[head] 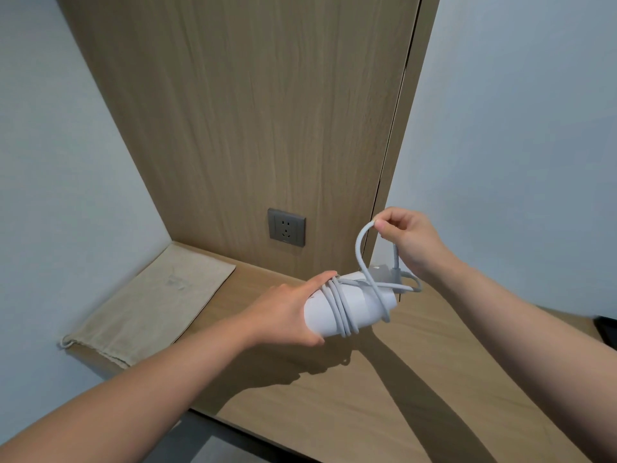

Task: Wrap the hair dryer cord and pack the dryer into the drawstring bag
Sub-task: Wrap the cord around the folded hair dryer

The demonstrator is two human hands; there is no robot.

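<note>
My left hand grips the rear end of the white hair dryer, held above the wooden counter. Several turns of the pale grey cord circle the dryer's body beside my fingers. My right hand pinches a raised loop of that cord above the dryer's far end, where the grey plug hangs. The beige drawstring bag lies flat on the counter at the left, its drawstring end toward me.
A grey wall socket sits in the wood panel behind the counter. Pale walls close in the left and right sides. A dark object pokes in at the right edge. The counter's front edge runs low across the view.
</note>
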